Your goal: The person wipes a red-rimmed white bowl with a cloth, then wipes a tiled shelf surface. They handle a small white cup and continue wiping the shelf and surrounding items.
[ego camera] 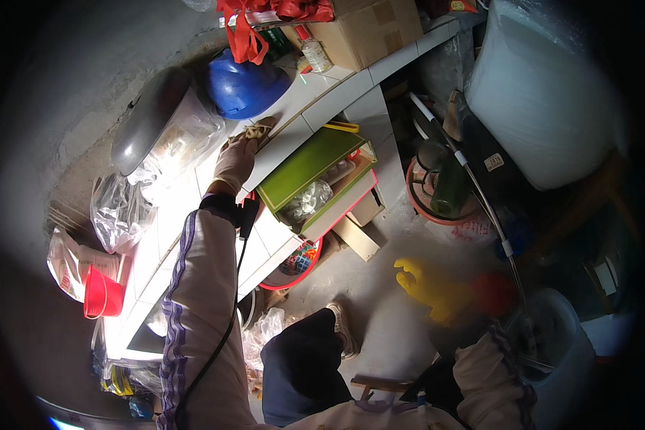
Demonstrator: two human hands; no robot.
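Observation:
My left hand (236,160), in a pale glove, reaches onto the white-tiled counter (322,91). Its fingers grip a crumpled brown and cream cloth (258,130) near the ledge. Just beyond stands a blue hard hat (244,86); clear plastic bags (123,209) and a grey rounded shell (153,121) lie to the left. A black strap with a cable circles that wrist. Low on the right, what appears to be my right hand (430,290) in a yellow glove is blurred over the floor, fingers curled. Whether it holds anything cannot be told.
A green box (312,172) juts out below the counter edge. A cardboard box (379,32) and a red-capped bottle (316,54) sit at the back. Right of me are a metal pole (481,188), a white bin (567,344) and a wooden stool (381,382).

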